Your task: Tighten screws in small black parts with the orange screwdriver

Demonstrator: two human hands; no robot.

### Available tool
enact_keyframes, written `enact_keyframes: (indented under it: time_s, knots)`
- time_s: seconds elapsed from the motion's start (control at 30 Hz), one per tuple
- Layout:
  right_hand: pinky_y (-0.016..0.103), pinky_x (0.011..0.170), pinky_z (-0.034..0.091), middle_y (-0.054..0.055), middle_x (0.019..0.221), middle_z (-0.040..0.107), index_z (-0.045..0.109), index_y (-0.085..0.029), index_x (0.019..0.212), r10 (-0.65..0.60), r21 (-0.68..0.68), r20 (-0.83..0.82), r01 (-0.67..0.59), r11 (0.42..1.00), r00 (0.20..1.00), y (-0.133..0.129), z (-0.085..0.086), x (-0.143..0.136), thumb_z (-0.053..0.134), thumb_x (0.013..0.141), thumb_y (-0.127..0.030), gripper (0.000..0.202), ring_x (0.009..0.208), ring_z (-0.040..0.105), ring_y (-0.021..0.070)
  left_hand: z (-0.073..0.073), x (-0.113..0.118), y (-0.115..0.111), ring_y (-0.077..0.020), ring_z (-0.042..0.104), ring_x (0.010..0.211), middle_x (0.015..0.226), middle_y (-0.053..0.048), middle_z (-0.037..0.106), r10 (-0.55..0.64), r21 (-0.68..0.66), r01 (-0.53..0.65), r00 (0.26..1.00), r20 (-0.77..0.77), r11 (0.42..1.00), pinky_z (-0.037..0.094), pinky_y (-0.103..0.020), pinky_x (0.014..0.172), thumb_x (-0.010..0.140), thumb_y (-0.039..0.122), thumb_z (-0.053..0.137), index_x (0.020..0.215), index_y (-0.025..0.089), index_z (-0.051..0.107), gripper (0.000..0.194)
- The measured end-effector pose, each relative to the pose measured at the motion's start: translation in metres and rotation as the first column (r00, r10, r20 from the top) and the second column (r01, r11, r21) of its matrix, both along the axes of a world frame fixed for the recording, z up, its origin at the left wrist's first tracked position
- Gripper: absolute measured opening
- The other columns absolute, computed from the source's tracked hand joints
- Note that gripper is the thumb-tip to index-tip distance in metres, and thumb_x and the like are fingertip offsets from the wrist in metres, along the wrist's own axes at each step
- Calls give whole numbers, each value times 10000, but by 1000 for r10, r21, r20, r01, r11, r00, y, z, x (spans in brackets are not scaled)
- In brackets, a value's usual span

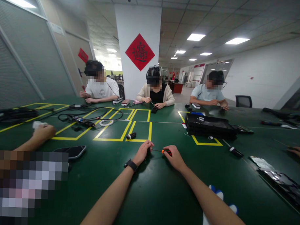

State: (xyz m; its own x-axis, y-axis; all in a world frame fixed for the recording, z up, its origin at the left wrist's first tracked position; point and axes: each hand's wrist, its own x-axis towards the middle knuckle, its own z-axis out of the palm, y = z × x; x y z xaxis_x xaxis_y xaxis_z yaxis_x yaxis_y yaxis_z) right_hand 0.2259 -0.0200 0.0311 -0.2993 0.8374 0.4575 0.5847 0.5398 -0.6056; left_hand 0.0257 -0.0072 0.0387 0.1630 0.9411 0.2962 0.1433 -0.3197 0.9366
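Observation:
In my right hand (175, 156) is a screwdriver with an orange and black handle (166, 152), held low over the green table. Its thin shaft points left toward my left hand (143, 153), whose fingers are pinched together at the tip end. Whether anything small sits between those fingers is too fine to make out. A dark watch (131, 164) circles my left wrist. Just beyond my left hand lies a short black cylinder (131, 136) with a white band. Under my right forearm rests a white glove with blue fingertips (219, 194).
A black tray (211, 125) stands beyond my right hand, with another screwdriver (236, 152) nearer. Tangled cables (84, 118) lie at the left. A phone (73, 151) is beside a neighbour's hand (44, 132). Several people sit across the green table (157, 198); a hand shows far right.

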Motion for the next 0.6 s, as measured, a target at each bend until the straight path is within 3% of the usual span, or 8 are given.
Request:
enact_keyframes:
  time_s: [0.37, 0.5, 0.6]
  knots:
    - [304, 778, 378, 46, 902, 545, 556, -192, 909, 12, -57, 13, -11, 998, 1000, -1, 1, 0, 489, 767, -273, 176, 862, 470, 159, -1, 1, 1, -121, 458, 628, 638, -3, 489, 5, -18, -4, 999, 46, 1000, 358, -241, 629, 781, 291, 312, 796, 165, 539, 260]
    - [311, 800, 360, 45, 825, 571, 594, -172, 803, 31, -64, 29, -29, 998, 999, 2, -2, 0, 390, 824, -282, 232, 843, 480, 154, -4, 0, 0, -124, 465, 634, 648, -7, 500, 5, -1, -5, 998, 58, 1000, 370, -247, 630, 795, 328, 288, 801, 165, 549, 308]
    - [296, 782, 374, 37, 837, 577, 596, -174, 812, 48, -101, -8, -48, 994, 999, 3, -3, 2, 452, 789, -291, 187, 833, 494, 148, -8, -3, 2, -118, 471, 631, 650, -2, 506, -26, 32, 24, 998, 59, 999, 373, -245, 629, 802, 338, 280, 814, 173, 550, 316]
